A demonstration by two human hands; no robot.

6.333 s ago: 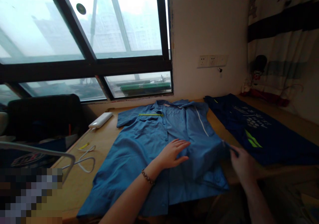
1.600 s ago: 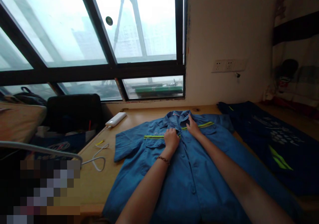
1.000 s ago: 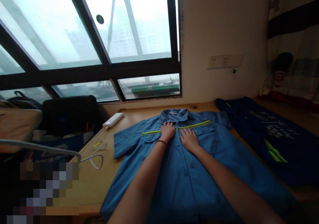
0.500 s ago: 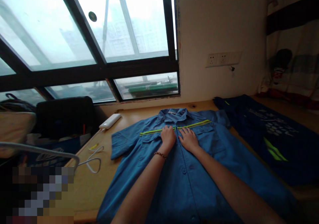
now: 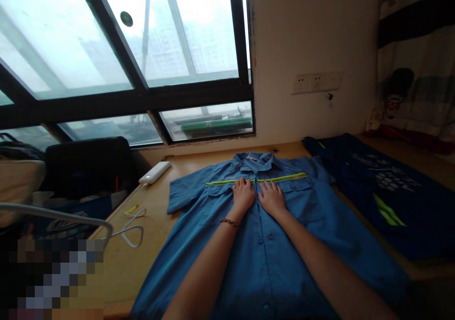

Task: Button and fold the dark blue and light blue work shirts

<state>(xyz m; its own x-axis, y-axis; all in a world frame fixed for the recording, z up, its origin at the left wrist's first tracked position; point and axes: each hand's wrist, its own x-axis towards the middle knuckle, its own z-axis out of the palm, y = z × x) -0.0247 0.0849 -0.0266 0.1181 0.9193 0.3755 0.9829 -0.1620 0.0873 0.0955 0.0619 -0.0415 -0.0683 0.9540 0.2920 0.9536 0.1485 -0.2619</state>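
Observation:
A blue short-sleeved work shirt (image 5: 227, 258) lies front up on the table, its collar away from me and a yellow-green stripe across the chest. My left hand (image 5: 244, 195), with a beaded bracelet at the wrist, rests on the chest just left of the button placket, fingers lying on the cloth below the stripe. On the other side of the placket, my right hand (image 5: 272, 198) lies flat with its fingers spread. Both palms face down on the fabric, close together, and neither grips anything I can see.
Dark blue clothing (image 5: 384, 187) with white print lies on the table (image 5: 121, 272) to the right. At the left are a white power bank (image 5: 155, 172) and a looped white cable (image 5: 132, 230). The window (image 5: 192, 87) and wall sockets (image 5: 317, 82) stand behind.
The shirt has shifted slightly to the right and away from me, with its collar and left sleeve moved along. My left hand's fingers, more curled before, are now flatter on the cloth.

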